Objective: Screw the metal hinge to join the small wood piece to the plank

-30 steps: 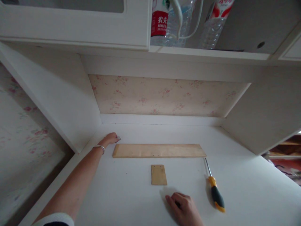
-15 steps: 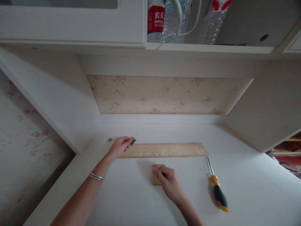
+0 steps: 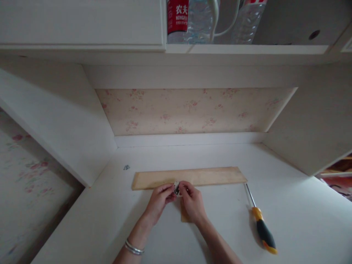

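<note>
My left hand pinches a small metal hinge with holes in it, just over the near edge of a long wooden board. From the other side, my right hand closes its fingers on the same hinge. The fingertips cover part of it, and anything else small between them cannot be made out. Beneath my right hand lies a small wooden block, mostly hidden. To the right, a yellow and black screwdriver rests with its tip close to the board's right end.
Several small screws lie on the white desktop, left of the board. White side panels flank the space. Overhead, an open shelf holds plastic bottles and a white cable.
My left hand has moved right and nearer with the hinge, off the board's left end. My right hand has risen slightly from the block to meet it. The view has shifted a little.
</note>
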{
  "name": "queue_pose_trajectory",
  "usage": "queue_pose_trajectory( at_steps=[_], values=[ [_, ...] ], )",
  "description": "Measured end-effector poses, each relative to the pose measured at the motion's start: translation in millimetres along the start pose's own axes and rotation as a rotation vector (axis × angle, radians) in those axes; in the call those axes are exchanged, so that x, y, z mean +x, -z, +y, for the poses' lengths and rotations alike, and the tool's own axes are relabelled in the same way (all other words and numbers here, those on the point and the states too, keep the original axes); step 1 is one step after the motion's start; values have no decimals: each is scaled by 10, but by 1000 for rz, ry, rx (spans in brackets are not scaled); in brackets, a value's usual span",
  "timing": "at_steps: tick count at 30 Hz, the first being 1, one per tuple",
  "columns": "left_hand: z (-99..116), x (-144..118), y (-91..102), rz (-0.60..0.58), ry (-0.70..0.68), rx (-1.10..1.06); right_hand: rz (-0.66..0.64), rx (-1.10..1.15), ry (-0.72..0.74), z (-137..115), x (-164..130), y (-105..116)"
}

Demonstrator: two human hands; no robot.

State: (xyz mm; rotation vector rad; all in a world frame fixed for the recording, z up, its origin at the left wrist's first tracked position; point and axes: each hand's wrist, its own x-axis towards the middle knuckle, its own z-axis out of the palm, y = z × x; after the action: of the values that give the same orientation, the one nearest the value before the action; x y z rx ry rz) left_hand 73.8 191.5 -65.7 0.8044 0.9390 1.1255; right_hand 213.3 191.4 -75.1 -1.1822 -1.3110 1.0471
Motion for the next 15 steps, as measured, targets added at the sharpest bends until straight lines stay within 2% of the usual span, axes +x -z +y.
queue_pose_trajectory(
  at_steps=[2,7,15],
  values=[
    [-12,1,14,27,7,-102,35,42,-45,14,9,-9],
    [7,-32,63,43,40,-244,18,225,-166,62,33,-59],
    [-21,-44,81,36,49,-200,2,365,-212,85,51,-68]
  ],
)
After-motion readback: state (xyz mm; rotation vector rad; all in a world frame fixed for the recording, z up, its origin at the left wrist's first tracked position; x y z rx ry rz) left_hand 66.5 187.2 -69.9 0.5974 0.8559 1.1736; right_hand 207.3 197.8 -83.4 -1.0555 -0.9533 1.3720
